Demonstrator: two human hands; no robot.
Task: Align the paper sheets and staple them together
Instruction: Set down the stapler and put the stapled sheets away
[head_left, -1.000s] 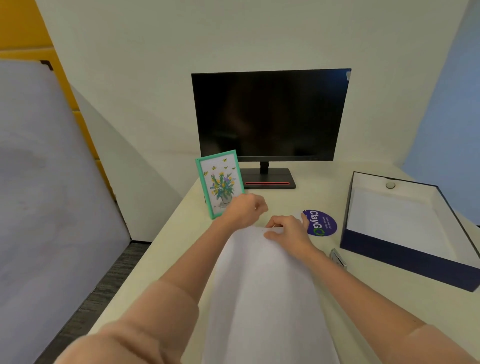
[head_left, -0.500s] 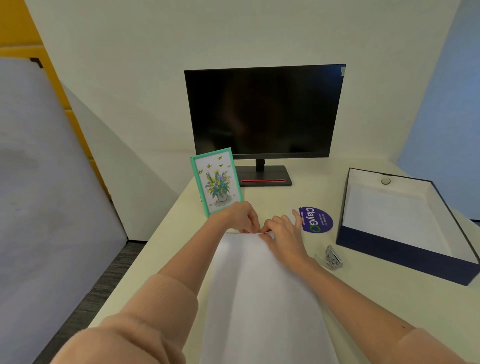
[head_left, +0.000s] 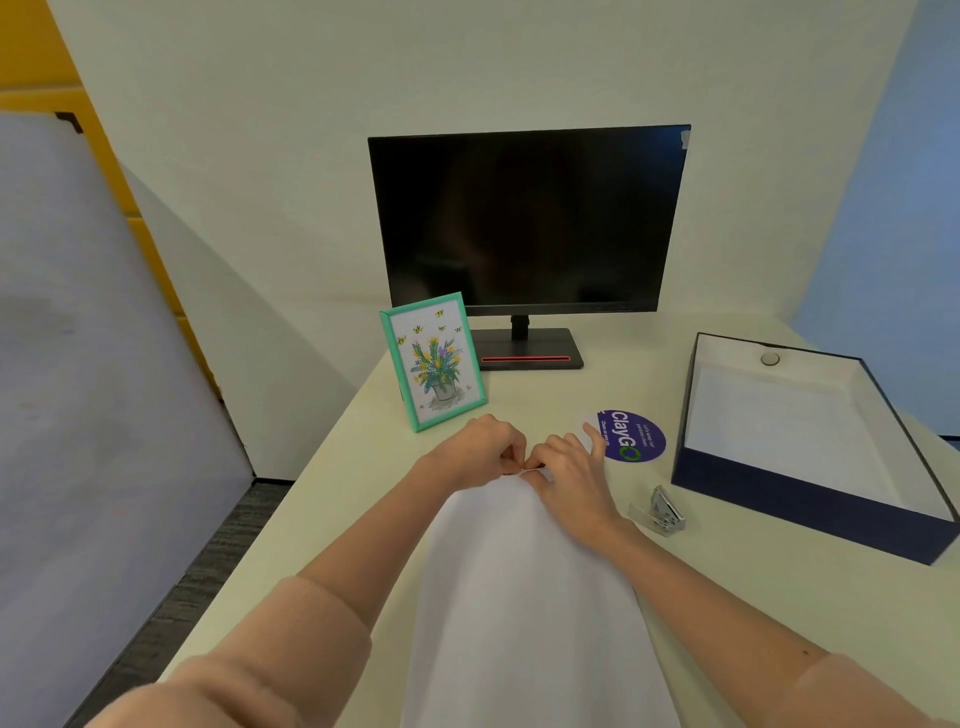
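Observation:
White paper sheets (head_left: 524, 597) lie lengthwise on the cream desk between my forearms, reaching from the bottom edge to my hands. My left hand (head_left: 480, 449) pinches the far edge of the sheets with curled fingers. My right hand (head_left: 569, 467) rests on the far right corner, its fingertips meeting the left hand's at the paper edge, which is lifted slightly. A small silver stapler (head_left: 661, 512) lies on the desk just right of my right wrist, untouched.
A dark monitor (head_left: 530, 223) stands at the back of the desk. A green-framed flower picture (head_left: 434, 361) stands just beyond my left hand. A round purple sticker (head_left: 631, 435) lies beyond my right hand. An open navy box (head_left: 810, 499) sits to the right.
Both hands have drawn together at the far edge of the sheets; the right hand's fingers slid toward the left hand's pinch. The stapler came into full view as my right arm shifted.

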